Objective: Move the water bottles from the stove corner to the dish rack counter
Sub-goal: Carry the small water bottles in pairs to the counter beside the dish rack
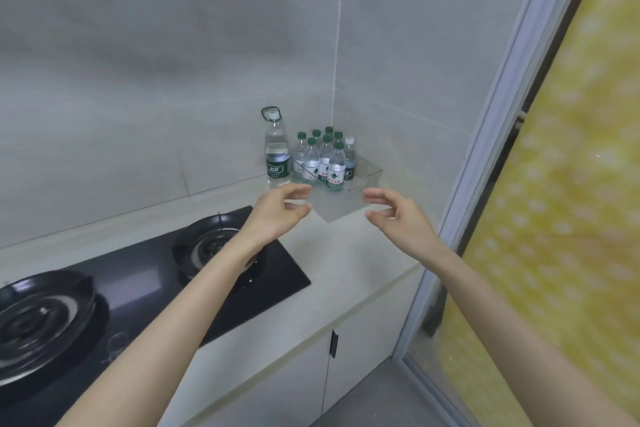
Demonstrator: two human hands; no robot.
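Several small green-capped water bottles (323,159) stand clustered in a clear plastic tray (367,173) in the counter's far corner, right of the stove. A taller bottle (277,149) with a loop-handled cap stands at their left, beside the tray. My left hand (280,211) hovers just in front of the tall bottle, fingers curled apart and holding nothing. My right hand (398,215) hovers in front of the tray's near right side, fingers also apart and empty. Neither hand touches a bottle or the tray.
A black two-burner gas stove (221,253) fills the counter at left, under my left forearm. Pale countertop (346,253) runs to a front edge above white cabinet doors (332,343). Tiled walls meet behind the bottles. A door frame and yellow dotted curtain (554,218) stand at right.
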